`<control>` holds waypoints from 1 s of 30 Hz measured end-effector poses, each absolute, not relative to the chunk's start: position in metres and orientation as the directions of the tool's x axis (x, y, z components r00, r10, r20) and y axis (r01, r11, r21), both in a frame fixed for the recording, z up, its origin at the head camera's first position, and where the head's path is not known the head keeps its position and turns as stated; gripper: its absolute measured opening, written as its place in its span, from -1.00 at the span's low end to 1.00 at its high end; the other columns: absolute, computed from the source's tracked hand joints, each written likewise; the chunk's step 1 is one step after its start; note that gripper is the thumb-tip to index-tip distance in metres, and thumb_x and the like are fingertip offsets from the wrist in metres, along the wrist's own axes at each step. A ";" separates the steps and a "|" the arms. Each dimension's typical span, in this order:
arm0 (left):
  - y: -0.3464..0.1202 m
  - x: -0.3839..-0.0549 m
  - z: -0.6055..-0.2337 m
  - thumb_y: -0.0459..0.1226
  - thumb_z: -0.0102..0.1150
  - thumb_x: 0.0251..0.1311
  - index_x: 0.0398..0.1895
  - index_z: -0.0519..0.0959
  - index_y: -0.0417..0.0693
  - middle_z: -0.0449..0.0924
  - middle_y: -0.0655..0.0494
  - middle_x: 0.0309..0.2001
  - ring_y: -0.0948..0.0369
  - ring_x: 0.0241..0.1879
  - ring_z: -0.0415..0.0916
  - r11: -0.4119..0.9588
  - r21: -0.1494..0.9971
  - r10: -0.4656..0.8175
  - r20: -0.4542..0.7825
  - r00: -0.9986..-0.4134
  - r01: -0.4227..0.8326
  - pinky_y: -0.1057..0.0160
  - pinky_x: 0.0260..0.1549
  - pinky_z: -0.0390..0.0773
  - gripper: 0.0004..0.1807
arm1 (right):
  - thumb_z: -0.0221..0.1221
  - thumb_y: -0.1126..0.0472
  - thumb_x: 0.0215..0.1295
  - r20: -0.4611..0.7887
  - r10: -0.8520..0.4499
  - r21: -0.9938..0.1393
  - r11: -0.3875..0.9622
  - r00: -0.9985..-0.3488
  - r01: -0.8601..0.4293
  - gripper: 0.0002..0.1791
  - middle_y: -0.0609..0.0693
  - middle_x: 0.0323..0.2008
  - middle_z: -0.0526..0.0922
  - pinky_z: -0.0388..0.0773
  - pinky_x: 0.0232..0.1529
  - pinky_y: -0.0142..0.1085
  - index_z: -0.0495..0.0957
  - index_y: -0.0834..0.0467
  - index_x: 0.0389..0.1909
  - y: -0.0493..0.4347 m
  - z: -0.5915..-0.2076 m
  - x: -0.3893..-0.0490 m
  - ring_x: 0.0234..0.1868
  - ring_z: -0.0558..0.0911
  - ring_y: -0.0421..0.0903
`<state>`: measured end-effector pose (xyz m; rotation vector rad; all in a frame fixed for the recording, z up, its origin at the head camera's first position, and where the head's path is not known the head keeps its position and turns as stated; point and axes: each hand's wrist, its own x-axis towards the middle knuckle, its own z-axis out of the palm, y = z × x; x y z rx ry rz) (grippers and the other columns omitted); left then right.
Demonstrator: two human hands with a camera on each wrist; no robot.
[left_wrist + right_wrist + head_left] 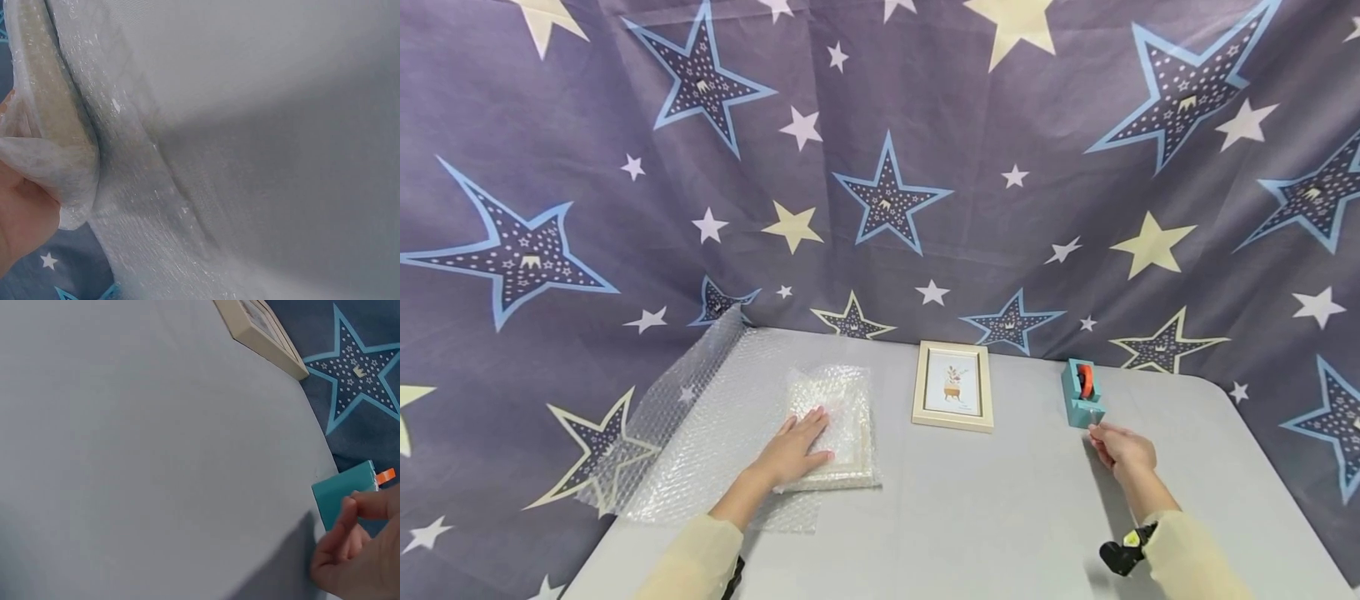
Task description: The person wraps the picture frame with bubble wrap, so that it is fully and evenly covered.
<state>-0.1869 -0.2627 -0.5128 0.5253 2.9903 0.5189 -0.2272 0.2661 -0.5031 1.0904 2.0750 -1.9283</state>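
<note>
The bubble-wrapped picture frame point(852, 433) lies left of the table's middle, my left hand point(793, 450) resting on it, fingers spread. Loose bubble wrap point(700, 433) stretches left past the table's point(970, 517) edge. Right of it, a bare picture frame point(924, 383) lies at the far side. Farther right, my right hand point(1123, 450) pinches the tape point(1092, 417) at the tape dispenser's point(1075, 408) near end.
</note>
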 end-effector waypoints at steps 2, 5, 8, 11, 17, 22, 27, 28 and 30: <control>-0.262 -0.187 -0.512 0.00 0.07 0.30 0.40 0.20 -0.31 0.14 -0.22 0.46 -0.11 0.48 0.08 0.886 0.337 0.341 -0.006 -0.940 0.319 -0.19 0.49 -0.06 -0.24 | 0.16 0.29 0.25 -0.490 0.447 -0.851 -0.059 -0.749 0.522 -0.43 -0.32 -0.80 0.51 0.56 -0.54 -0.50 0.35 0.28 0.31 0.263 -0.504 -0.226 -0.64 0.55 -0.40; -0.262 -0.188 -0.510 0.00 0.07 0.29 0.40 0.20 -0.32 0.13 -0.23 0.46 -0.12 0.48 0.08 0.884 0.343 0.339 -0.005 -0.941 0.317 -0.20 0.49 -0.06 -0.24 | 0.16 0.26 0.26 -0.441 0.489 -0.874 -0.043 -0.753 0.484 -0.33 -0.38 -0.83 0.49 0.55 -0.55 -0.49 0.23 0.21 0.40 0.260 -0.507 -0.224 -0.65 0.56 -0.43; -0.262 -0.188 -0.509 -0.01 0.08 0.29 0.39 0.21 -0.33 0.14 -0.24 0.45 -0.13 0.47 0.09 0.883 0.347 0.337 -0.001 -0.942 0.316 -0.21 0.48 -0.05 -0.24 | 0.17 0.24 0.26 -0.390 0.522 -0.888 0.005 -0.758 0.460 -0.34 -0.41 -0.82 0.48 0.52 -0.57 -0.45 0.25 0.13 0.40 0.257 -0.509 -0.221 -0.65 0.56 -0.44; -0.262 -0.187 -0.509 -0.02 0.08 0.29 0.39 0.21 -0.33 0.15 -0.24 0.45 -0.12 0.47 0.09 0.885 0.342 0.337 -0.006 -0.941 0.315 -0.21 0.48 -0.04 -0.25 | 0.18 0.22 0.26 -0.339 0.543 -0.891 0.077 -0.768 0.448 -0.37 -0.41 -0.80 0.47 0.45 -0.58 -0.45 0.30 0.09 0.37 0.255 -0.509 -0.217 -0.66 0.54 -0.46; -0.262 -0.186 -0.510 -0.02 0.08 0.29 0.39 0.21 -0.33 0.15 -0.24 0.45 -0.12 0.47 0.09 0.886 0.338 0.340 -0.003 -0.941 0.319 -0.21 0.48 -0.04 -0.25 | 0.19 0.27 0.23 -0.265 0.575 -0.906 0.125 -0.774 0.404 -0.41 -0.38 -0.73 0.44 0.40 -0.59 -0.53 0.36 0.16 0.32 0.251 -0.509 -0.214 -0.68 0.53 -0.46; -0.262 -0.185 -0.510 -0.02 0.08 0.29 0.39 0.21 -0.33 0.14 -0.24 0.46 -0.12 0.47 0.08 0.886 0.341 0.338 -0.008 -0.941 0.315 -0.21 0.48 -0.05 -0.25 | 0.21 0.33 0.18 -0.185 0.618 -0.921 0.162 -0.764 0.354 -0.42 -0.37 -0.77 0.42 0.48 -0.67 -0.44 0.41 0.19 0.27 0.248 -0.510 -0.216 -0.74 0.51 -0.46; -0.262 -0.186 -0.510 -0.02 0.07 0.29 0.40 0.20 -0.32 0.13 -0.23 0.46 -0.12 0.48 0.08 0.886 0.344 0.335 -0.015 -0.942 0.310 -0.20 0.49 -0.07 -0.25 | 0.19 0.32 0.19 -0.085 0.601 -0.912 0.274 -0.794 0.304 -0.45 -0.50 -0.84 0.38 0.40 -0.68 -0.58 0.43 0.20 0.25 0.247 -0.510 -0.213 -0.75 0.46 -0.50; -0.262 -0.186 -0.510 -0.02 0.07 0.29 0.40 0.20 -0.32 0.13 -0.23 0.46 -0.12 0.48 0.07 0.887 0.343 0.335 -0.016 -0.942 0.310 -0.20 0.49 -0.07 -0.25 | 0.19 0.31 0.19 -0.075 0.597 -0.904 0.298 -0.798 0.308 -0.46 -0.54 -0.85 0.36 0.38 -0.67 -0.59 0.45 0.17 0.24 0.247 -0.509 -0.212 -0.75 0.45 -0.52; -0.262 -0.187 -0.510 -0.02 0.07 0.29 0.40 0.20 -0.32 0.13 -0.23 0.46 -0.12 0.48 0.08 0.885 0.346 0.335 -0.014 -0.942 0.310 -0.20 0.49 -0.07 -0.25 | 0.20 0.29 0.19 -0.055 0.587 -0.891 0.336 -0.808 0.305 -0.47 -0.56 -0.86 0.37 0.35 -0.67 -0.57 0.46 0.19 0.23 0.248 -0.509 -0.211 -0.77 0.42 -0.53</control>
